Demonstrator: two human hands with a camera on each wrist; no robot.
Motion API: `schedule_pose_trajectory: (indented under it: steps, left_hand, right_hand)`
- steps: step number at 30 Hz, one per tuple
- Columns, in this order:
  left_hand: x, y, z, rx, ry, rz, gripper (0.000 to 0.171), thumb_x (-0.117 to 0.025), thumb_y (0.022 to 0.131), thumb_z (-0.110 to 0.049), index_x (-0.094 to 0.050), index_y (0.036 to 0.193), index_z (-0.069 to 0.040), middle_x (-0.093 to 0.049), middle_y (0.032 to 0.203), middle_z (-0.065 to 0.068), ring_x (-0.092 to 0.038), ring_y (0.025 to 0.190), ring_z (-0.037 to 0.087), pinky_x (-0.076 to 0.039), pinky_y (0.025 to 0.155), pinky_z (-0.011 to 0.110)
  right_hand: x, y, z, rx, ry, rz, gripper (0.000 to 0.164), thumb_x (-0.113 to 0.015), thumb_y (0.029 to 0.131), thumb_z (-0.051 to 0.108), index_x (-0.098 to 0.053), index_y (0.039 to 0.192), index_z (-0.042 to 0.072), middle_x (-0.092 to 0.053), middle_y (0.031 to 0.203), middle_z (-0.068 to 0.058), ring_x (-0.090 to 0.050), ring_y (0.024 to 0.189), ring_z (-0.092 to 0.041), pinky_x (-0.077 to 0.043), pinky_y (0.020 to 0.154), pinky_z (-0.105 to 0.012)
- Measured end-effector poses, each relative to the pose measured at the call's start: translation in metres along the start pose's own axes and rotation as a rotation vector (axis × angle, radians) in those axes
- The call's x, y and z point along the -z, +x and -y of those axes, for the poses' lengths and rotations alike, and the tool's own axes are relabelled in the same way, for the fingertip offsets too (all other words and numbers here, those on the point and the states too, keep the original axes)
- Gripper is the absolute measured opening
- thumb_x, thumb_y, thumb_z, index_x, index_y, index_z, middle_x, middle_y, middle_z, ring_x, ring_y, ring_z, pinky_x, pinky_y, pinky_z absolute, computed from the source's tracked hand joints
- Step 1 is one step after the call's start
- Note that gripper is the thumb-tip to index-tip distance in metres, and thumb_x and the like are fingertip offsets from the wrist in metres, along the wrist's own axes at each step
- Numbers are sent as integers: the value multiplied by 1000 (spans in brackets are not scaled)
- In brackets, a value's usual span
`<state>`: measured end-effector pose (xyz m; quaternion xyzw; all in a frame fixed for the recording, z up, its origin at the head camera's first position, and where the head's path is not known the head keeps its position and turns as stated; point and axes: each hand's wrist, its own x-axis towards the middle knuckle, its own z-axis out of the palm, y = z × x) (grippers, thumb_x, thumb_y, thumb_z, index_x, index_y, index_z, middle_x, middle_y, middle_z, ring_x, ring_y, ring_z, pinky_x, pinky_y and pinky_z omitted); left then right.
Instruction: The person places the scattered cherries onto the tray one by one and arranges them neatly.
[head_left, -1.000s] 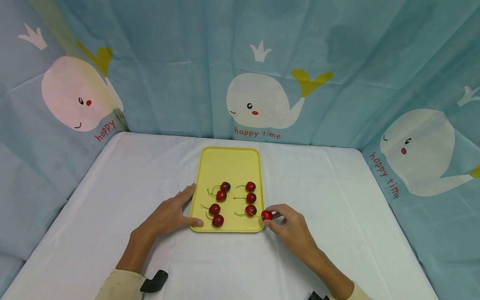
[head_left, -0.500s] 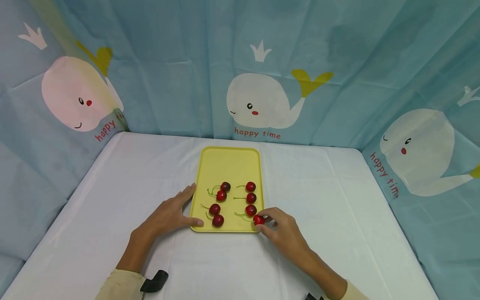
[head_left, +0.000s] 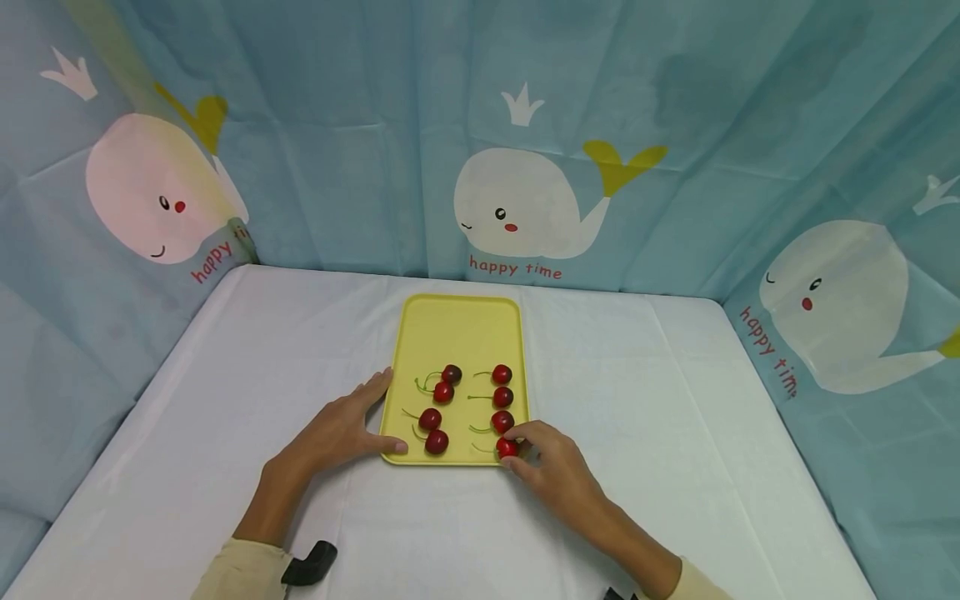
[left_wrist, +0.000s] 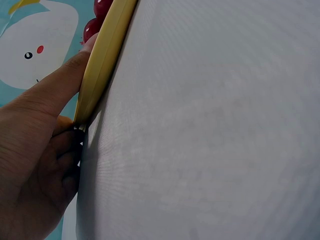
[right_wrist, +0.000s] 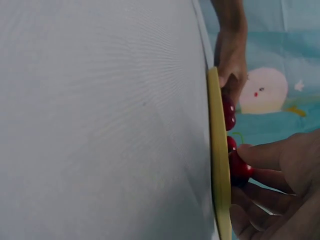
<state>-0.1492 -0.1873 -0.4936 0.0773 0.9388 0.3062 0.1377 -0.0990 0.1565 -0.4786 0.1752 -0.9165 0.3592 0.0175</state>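
Observation:
A yellow tray (head_left: 461,327) lies on the white cloth, bearing dark red cherries with green stems in two columns. Along its left edge rests my left hand (head_left: 337,432), fingers stretched out and thumb laid over the near left corner; the left wrist view shows that thumb on the tray's rim (left_wrist: 102,62). My right hand (head_left: 553,471) pinches a bright red cherry (head_left: 506,448) between thumb and forefinger at the near right corner, just below the third cherry (head_left: 502,422) of the right column. In the right wrist view the pinched cherry (right_wrist: 240,171) is close over the tray.
Two pairs of cherries make up the left column, among them a near one (head_left: 437,442). A white cloth (head_left: 637,375) covers the table. Blue curtains (head_left: 337,167) printed with whales surround the back and sides.
My right hand has carried its cherry from over the tray's right edge leftward and nearer to me, to the lower end of the right column. The left hand stays put.

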Motion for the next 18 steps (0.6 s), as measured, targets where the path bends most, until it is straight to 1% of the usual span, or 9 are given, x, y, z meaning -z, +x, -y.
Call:
schedule_pose_trajectory:
  steps: [7, 11, 18]
  left_hand:
    - [0, 1, -1, 9, -4, 7, 128, -85, 72, -73, -24, 171, -21, -28, 175, 12, -24, 160, 46, -30, 123, 70]
    - [0, 1, -1, 10, -8, 6, 128, -85, 72, -73, -24, 171, -21, -28, 175, 11, -24, 160, 46, -30, 122, 70]
    - [0, 0, 0, -5, -16, -5, 127, -86, 72, -71, -24, 171, -19, -29, 174, 12, -25, 160, 46, -29, 123, 69]
  right_hand:
    - [-2, -1, -1, 7, -43, 15, 32, -90, 85, 12, -76, 114, 16, -74, 109, 9, -64, 94, -7, -58, 83, -26]
    - [-4, -1, -2, 25, -56, 14, 32, -90, 85, 12, -76, 114, 15, -74, 109, 8, -65, 96, -7, -59, 86, -28]
    - [1, -1, -3, 55, -45, -3, 34, -91, 84, 13, -76, 115, 14, -73, 110, 7, -66, 98, -9, -59, 86, -28]
